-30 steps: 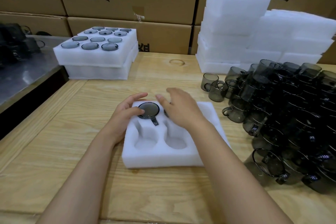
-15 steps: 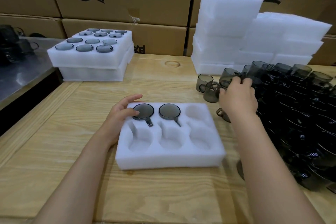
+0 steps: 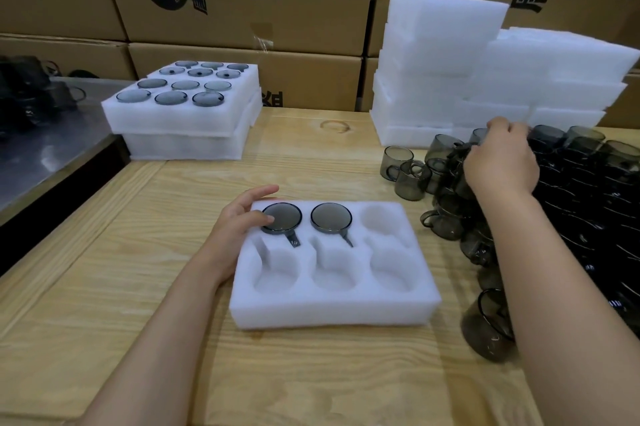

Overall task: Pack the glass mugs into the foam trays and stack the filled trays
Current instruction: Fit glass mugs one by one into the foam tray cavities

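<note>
A white foam tray [image 3: 332,308] lies on the wooden table in front of me. Two smoky glass mugs sit upside down in its far row, one in the left pocket [image 3: 282,217] and one in the middle pocket [image 3: 331,217]. The other pockets are empty. My left hand [image 3: 239,221] rests on the tray's far left corner, thumb touching the left mug's rim. My right hand [image 3: 500,162] reaches into the pile of loose glass mugs [image 3: 568,204] at the right, its fingers curled over the mugs at the pile's far end; what they grip is hidden.
Two filled foam trays [image 3: 183,121] are stacked at the far left. Empty foam trays [image 3: 485,79] are piled at the far right. Cardboard boxes [image 3: 242,3] wall the back. A metal surface [image 3: 41,135] adjoins the table's left edge.
My right hand left the tray after the second mug went in, crossed to the mug pile and reached further back into it. My left hand stayed on the tray's corner.
</note>
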